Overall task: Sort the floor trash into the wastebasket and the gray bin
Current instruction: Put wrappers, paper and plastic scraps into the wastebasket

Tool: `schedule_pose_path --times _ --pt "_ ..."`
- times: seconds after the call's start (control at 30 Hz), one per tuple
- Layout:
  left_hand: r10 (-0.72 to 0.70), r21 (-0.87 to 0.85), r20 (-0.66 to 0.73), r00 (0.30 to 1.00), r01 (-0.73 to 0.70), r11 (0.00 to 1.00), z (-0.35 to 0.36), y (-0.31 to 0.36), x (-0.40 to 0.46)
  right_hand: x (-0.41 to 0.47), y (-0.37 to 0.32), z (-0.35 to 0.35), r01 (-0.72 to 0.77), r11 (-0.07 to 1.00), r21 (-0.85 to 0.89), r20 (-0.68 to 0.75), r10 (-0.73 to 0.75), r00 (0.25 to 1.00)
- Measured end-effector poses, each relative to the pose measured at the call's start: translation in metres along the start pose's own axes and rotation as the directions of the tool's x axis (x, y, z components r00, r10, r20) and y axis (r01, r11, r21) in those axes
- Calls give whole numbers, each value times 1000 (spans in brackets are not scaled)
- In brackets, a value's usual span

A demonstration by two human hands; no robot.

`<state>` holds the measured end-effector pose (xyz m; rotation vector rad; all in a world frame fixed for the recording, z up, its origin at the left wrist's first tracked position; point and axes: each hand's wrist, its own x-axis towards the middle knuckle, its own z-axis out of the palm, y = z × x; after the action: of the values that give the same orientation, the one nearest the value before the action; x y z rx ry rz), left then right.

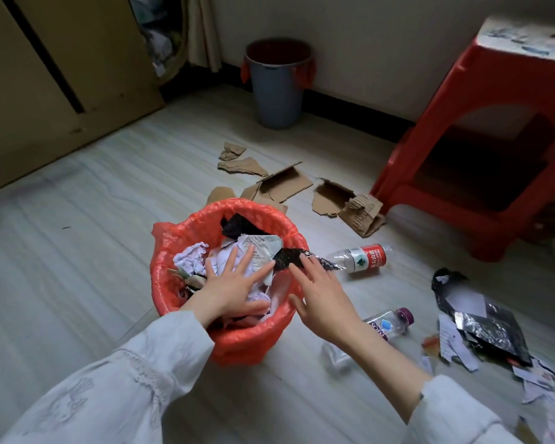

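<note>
- The left hand point(234, 283) lies flat, fingers spread, palm down on the crumpled white paper point(191, 259) and a printed sheet inside the wastebasket point(170, 283), which is lined with an orange-red bag. Its grip is apart, clamped on nothing; it seems to be pressing the load down.
- The wastebasket stands on the floor point(77, 251) directly before the person, and looks nearly full.
- The right hand point(322, 299) hovers over the basket's right rim, fingers apart and empty, fingertips touching or just short of a black foil wrapper point(293, 256).
- That wrapper hangs across the rim: one end rests among the paper, the pointed end juts rightward past the rim toward the red-labelled bottle point(364, 257). Its long axis runs left to right, so my judgement is that the right hand is the nearer one to tuck it in, pushing leftward.
- The red-labelled bottle lies on its side just right of the basket, cap pointing right; a purple-capped bottle point(391, 322) lies near the right wrist.
- Torn cardboard pieces point(285, 184) sit beyond the basket, between it and the gray bin point(277, 91), which stands by the far wall, well apart from both hands.
- Farther right, black foil packaging point(491, 328) and paper scraps point(455, 344) lie beside a red stool point(462, 123), nearer the right hand.
</note>
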<state>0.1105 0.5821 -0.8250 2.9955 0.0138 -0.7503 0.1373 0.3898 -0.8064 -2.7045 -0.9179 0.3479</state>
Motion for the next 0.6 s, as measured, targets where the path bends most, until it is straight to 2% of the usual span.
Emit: schedule_pose_path --times 0.07,0.17,0.3,0.6 --pt "3 -2 55 999 -2 1000 1 -6 8 4 -3 -1 33 995 -98 19 -31 999" --pt "-27 -12 176 984 29 1000 9 -11 17 5 -13 3 66 988 -140 7 -66 998" --pt "-57 23 291 955 52 998 21 -13 28 -1 -11 14 16 975 -224 -49 -27 998" --pt "-80 100 394 916 45 994 40 -12 46 7 -4 35 -5 983 -185 -171 -27 985"
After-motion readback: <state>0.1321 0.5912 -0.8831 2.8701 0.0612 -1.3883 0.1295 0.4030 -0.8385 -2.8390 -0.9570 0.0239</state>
